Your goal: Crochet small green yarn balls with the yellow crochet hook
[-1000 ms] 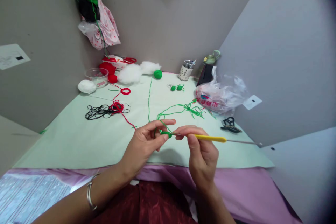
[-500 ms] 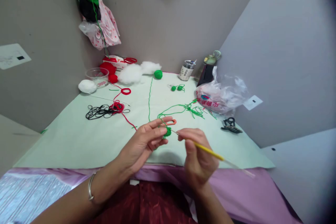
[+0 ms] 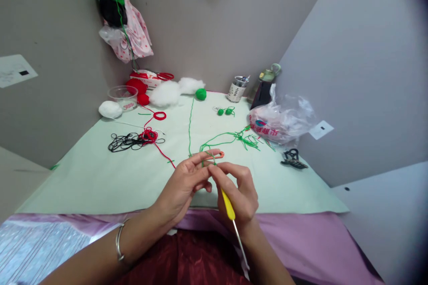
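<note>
My left hand [image 3: 187, 182] is closed in a pinch on a small green crochet piece, now mostly hidden behind the fingers. Green yarn [image 3: 190, 131] runs from a green ball [image 3: 201, 94] at the back of the table down to this hand. My right hand [image 3: 239, 191] grips a crochet hook [image 3: 228, 205] with a yellow handle, its rear metal shaft pointing down toward me. The fingertips of both hands meet at the piece, hiding the hook's working tip. Just beyond the left fingers lies an orange stitch-marker-like loop [image 3: 220, 154].
Tangled black cord [image 3: 122, 142] and red yarn [image 3: 149, 135] lie left. White stuffing [image 3: 165, 94] and a clear tub [image 3: 129, 106] stand behind. Green yarn strands [image 3: 247, 139], a plastic bag [image 3: 281, 118] and a black hair claw [image 3: 293, 159] are at right; a pen tin [image 3: 237, 89] stands at the back.
My right hand has moved left to meet the left fingertips, and the crochet hook has swung from slanting right to pointing steeply down. The green piece has become mostly covered.
</note>
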{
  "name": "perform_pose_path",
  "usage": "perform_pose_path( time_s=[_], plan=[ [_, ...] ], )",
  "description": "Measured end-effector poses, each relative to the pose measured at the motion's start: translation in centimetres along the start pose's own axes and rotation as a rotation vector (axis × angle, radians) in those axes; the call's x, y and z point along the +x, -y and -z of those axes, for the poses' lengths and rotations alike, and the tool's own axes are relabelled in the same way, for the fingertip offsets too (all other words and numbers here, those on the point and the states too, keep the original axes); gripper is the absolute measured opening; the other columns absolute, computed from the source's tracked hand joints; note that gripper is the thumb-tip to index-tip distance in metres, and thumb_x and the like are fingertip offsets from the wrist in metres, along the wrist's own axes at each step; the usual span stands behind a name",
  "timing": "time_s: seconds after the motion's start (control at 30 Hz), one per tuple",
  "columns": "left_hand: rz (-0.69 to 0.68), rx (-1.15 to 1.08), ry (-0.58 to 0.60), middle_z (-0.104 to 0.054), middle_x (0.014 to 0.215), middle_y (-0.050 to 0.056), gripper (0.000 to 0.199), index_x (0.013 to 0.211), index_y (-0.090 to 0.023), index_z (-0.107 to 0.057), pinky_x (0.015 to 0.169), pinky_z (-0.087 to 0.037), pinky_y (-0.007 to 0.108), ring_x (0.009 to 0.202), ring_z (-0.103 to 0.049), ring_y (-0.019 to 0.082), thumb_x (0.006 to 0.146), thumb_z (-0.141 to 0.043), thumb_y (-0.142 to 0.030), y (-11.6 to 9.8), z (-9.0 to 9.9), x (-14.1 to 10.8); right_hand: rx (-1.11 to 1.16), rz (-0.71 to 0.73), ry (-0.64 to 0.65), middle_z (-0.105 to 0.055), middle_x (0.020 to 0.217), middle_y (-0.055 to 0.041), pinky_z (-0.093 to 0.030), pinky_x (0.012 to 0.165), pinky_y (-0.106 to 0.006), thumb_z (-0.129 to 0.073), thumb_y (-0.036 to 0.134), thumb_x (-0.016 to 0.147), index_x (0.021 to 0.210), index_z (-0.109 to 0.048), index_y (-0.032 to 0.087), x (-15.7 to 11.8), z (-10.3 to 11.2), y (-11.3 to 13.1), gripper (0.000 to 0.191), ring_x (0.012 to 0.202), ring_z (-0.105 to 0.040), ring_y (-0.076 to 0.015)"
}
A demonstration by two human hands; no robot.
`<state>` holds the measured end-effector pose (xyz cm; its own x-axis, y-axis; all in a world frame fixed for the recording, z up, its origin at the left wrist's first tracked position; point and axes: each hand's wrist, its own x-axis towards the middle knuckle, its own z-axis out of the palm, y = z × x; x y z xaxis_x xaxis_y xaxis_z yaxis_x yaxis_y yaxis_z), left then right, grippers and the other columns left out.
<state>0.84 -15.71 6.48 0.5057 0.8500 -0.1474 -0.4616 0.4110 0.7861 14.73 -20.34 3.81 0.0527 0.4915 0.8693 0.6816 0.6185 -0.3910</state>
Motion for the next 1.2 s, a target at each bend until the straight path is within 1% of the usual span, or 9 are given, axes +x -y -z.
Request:
perform_pose_path(
  time_s=[0.1,0.17,0.23,0.37,0.53,0.7,0.77,0.93,1.2],
  plan=[
    [0.083,-0.061,0.044,-0.062,0.083,0.000,0.037,0.114,-0.017,-0.083,0.052,-0.040,0.017,0.052,-0.027,0.001,0.078,-0.087,-0.025,-0.4,0.3,0.2,0.147,-0.196,-0.034,-0.074,0.094,-0.0042,-0.056,0.075,-0.033,-0.059,0.009,0.099,0.111,-0.077,0.027,0.5,0.4,-0.1,0.028,0.085,-0.069,-0.0185],
    [0.039,-0.036,0.040,-0.063,0.085,0.001,0.033,0.110,-0.017,-0.084,0.052,-0.041,0.016,0.053,-0.028,0.001,0.078,-0.086,-0.022,-0.6,0.3,0.1,0.358,-0.396,-0.065,-0.070,0.086,-0.0013,-0.054,0.070,-0.031,-0.056,0.014,0.102,0.103,-0.076,0.027,1.0,0.7,-0.1,0.024,0.076,-0.065,-0.0155],
    [-0.032,0.024,0.031,-0.065,0.089,0.001,0.033,0.111,-0.020,-0.083,0.054,-0.045,0.017,0.056,-0.036,0.004,0.078,-0.086,-0.022,-0.6,0.1,-0.1,0.531,-0.510,-0.061,-0.069,0.085,0.0000,-0.052,0.069,-0.030,-0.056,0.019,0.104,0.099,-0.077,0.027,1.3,0.7,-0.1,0.023,0.072,-0.062,-0.0138],
    [-0.094,0.092,0.050,-0.069,0.094,0.002,0.038,0.117,-0.025,-0.082,0.059,-0.052,0.020,0.061,-0.043,0.006,0.079,-0.086,-0.025,-0.2,-0.2,-0.5,0.540,-0.513,-0.028,-0.074,0.092,-0.0010,-0.052,0.077,-0.030,-0.062,0.022,0.101,0.097,-0.080,0.027,1.3,0.3,0.1,0.019,0.079,-0.064,-0.0141],
    [-0.057,0.046,0.070,-0.058,0.076,-0.003,0.031,0.114,-0.023,-0.083,0.060,-0.053,0.021,0.055,-0.035,0.004,0.084,-0.082,-0.030,-0.2,0.0,-0.4,0.684,-0.628,-0.088,-0.075,0.090,0.0000,-0.053,0.073,-0.027,-0.061,0.028,0.103,0.098,-0.079,0.027,1.2,0.2,0.0,0.018,0.074,-0.063,-0.0117],
    [-0.072,0.113,0.056,-0.067,0.100,0.003,0.034,0.114,-0.024,-0.083,0.059,-0.052,0.021,0.061,-0.045,0.006,0.080,-0.084,-0.028,-0.3,0.2,-0.3,0.866,-0.707,-0.103,-0.074,0.088,-0.0005,-0.055,0.069,-0.025,-0.056,0.031,0.105,0.094,-0.076,0.024,1.5,0.3,-0.4,0.024,0.069,-0.065,-0.0107],
    [-0.098,0.167,0.051,-0.069,0.105,0.004,0.034,0.115,-0.026,-0.082,0.060,-0.051,0.021,0.065,-0.052,0.007,0.082,-0.082,-0.029,-0.2,0.4,-0.4,0.825,-0.682,-0.082,-0.074,0.088,-0.0008,-0.055,0.069,-0.026,-0.053,0.030,0.107,0.094,-0.074,0.024,1.4,0.5,-0.3,0.025,0.070,-0.065,-0.0111],
    [-0.193,0.338,0.066,-0.071,0.090,0.000,0.030,0.120,-0.031,-0.080,0.064,-0.048,0.020,0.064,-0.060,0.007,0.090,-0.077,-0.029,-0.1,1.0,-0.5,0.467,-0.495,-0.028,-0.075,0.095,-0.0012,-0.055,0.074,-0.029,-0.050,0.023,0.108,0.102,-0.073,0.025,1.0,1.2,0.2,0.024,0.078,-0.067,-0.0130],
    [-0.336,0.404,-0.087,-0.063,0.089,-0.002,0.030,0.115,-0.025,-0.081,0.063,-0.054,0.020,0.061,-0.055,0.006,0.085,-0.078,-0.019,-0.2,-0.2,-0.9,0.123,-0.060,0.062,-0.075,0.099,-0.0047,-0.059,0.079,-0.031,-0.051,0.006,0.101,0.113,-0.067,0.022,0.6,0.8,0.0,0.026,0.092,-0.071,-0.0167]
  ],
)
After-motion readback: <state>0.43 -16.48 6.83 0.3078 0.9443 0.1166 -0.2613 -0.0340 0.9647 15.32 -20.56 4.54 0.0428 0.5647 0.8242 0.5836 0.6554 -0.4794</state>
